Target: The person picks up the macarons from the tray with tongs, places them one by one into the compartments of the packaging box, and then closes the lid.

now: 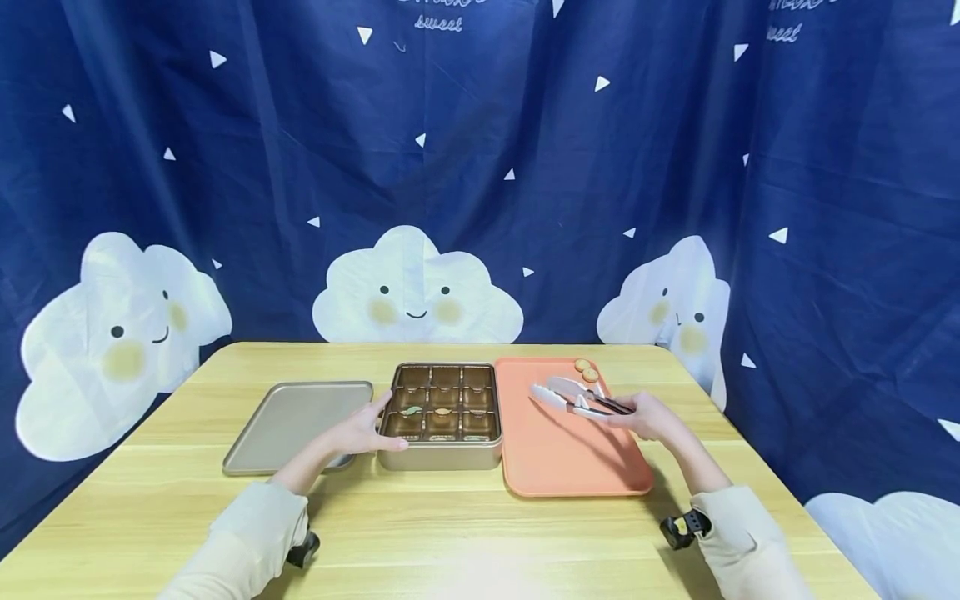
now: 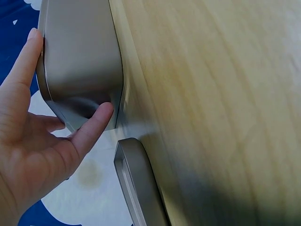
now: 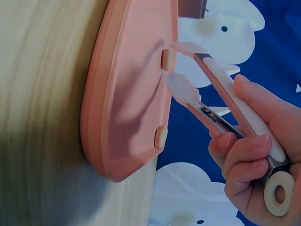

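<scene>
Centrally on the worktop (image 1: pixel 450 508), toward its far edge, the head view shows a metal box (image 1: pixel 442 457) with a brown insert (image 1: pixel 446 377) of small compartments; green and tan bits in it are too small to name. A flat lid (image 1: pixel 300 425) lies toward the worktop's left edge, and an orange tray (image 1: pixel 540 458) sits on the right-edge side of the box, two round biscuits (image 1: pixel 590 375) in its far right corner. The left hand (image 1: pixel 362 432) rests at the box's left side, fingers and thumb apart; the right hand (image 1: pixel 645 415) is clamped on tongs (image 1: pixel 602 401) above the tray, their tips apart with nothing between. The left wrist view puts the thumb low at the box's corner and a straight finger along its rim, the lid just beyond; a hard push there could slide the light-looking box against the tray and jostle its contents. The right wrist view shows thumb and curled fingers round the handles and the biscuits lying apart from each other. As the smooth tips are rounded and the biscuits thin, a slanted grip might let one slip or flip; too firm a squeeze could crack it, and contact with the tray wall may tilt it.
</scene>
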`<action>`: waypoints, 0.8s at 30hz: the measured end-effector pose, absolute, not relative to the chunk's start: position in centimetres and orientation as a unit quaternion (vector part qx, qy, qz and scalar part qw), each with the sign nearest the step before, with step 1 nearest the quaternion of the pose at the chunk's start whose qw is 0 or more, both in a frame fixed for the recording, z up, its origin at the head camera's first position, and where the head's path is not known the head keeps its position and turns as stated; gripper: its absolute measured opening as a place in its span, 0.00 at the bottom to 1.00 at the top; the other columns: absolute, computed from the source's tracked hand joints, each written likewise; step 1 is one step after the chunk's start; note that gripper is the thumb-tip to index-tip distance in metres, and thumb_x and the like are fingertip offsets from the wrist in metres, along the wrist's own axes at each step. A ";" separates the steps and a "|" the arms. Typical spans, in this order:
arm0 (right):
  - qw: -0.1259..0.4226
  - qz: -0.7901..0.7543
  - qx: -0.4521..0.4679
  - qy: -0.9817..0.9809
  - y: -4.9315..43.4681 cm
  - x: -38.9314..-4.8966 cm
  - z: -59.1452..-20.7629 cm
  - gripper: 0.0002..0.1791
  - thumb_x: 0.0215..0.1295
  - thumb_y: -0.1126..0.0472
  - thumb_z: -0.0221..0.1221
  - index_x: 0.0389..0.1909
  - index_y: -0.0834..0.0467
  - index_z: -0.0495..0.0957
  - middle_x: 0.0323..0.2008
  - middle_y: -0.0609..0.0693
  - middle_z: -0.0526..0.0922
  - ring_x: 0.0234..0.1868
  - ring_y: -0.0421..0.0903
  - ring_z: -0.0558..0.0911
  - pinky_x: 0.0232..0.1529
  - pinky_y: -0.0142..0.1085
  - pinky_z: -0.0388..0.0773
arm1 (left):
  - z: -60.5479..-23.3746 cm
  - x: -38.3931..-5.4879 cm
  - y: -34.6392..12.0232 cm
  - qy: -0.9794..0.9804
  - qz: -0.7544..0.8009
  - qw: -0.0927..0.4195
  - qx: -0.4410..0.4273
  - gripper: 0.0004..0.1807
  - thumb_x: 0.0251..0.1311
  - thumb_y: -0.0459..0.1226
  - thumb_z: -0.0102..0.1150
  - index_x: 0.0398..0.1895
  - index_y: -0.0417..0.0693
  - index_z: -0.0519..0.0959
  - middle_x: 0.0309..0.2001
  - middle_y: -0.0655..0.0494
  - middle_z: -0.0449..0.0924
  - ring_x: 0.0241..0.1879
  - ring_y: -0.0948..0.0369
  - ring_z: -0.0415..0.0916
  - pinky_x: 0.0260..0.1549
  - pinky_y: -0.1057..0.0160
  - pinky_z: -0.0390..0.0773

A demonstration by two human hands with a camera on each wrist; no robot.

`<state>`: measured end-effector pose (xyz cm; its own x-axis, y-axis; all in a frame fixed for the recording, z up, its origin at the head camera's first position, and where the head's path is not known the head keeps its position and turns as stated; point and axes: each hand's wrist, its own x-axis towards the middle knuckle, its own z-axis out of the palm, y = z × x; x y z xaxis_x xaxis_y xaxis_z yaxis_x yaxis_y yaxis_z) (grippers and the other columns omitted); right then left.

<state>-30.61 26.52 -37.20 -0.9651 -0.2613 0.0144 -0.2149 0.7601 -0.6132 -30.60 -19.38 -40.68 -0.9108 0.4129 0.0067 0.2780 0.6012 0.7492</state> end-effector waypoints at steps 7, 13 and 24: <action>0.040 -0.304 -0.128 0.943 26.5 -30.4 -37.3 0.25 0.55 0.59 0.61 0.51 0.71 0.73 0.31 0.58 0.78 0.20 0.42 0.69 0.19 0.32 0.67 | -40.7 -30.5 -19.4 0.892 0.404 0.087 0.186 0.60 0.45 0.45 0.69 0.69 0.30 0.37 0.65 0.23 0.44 0.57 0.36 0.62 0.59 0.41 0.57; 0.039 -0.296 -0.129 0.946 26.6 -30.4 -37.0 0.27 0.56 0.59 0.60 0.53 0.72 0.71 0.36 0.63 0.79 0.24 0.44 0.71 0.22 0.32 0.69 | -40.5 -30.5 -19.3 0.892 0.404 0.090 0.181 0.60 0.45 0.46 0.69 0.69 0.31 0.37 0.66 0.25 0.41 0.63 0.34 0.48 0.61 0.38 0.49; 0.052 -0.341 -0.140 0.928 26.1 -30.9 -36.4 0.29 0.56 0.60 0.59 0.55 0.75 0.67 0.36 0.62 0.78 0.20 0.41 0.69 0.18 0.30 0.67 | -40.6 -30.5 -19.4 0.888 0.412 0.091 0.183 0.60 0.45 0.45 0.69 0.69 0.31 0.36 0.66 0.25 0.40 0.60 0.35 0.57 0.61 0.40 0.54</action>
